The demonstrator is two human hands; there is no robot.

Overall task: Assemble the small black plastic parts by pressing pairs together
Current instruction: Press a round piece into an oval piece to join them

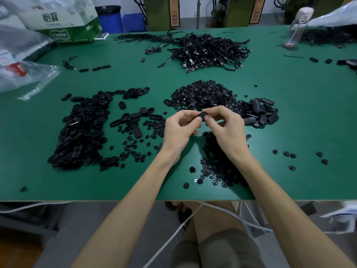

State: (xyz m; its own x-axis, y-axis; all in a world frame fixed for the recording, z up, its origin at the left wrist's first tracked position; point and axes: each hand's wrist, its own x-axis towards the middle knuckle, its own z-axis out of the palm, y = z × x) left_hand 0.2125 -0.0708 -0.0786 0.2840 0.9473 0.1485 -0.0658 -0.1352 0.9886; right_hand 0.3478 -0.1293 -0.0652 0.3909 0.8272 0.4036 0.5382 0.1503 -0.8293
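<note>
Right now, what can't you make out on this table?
1. Black part, head view: fingers of the left hand and right hand cover most of it; whether it is one piece or a joined pair is unclear.
2. Near pile of round parts: the right forearm hides part of it.
3. Plastic bag: cut off by the left edge.
4. Bottle: blurred, its details unreadable.

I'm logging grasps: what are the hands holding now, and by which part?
The left hand and right hand pinch one small black part between them, gripping its opposite ends.
</note>
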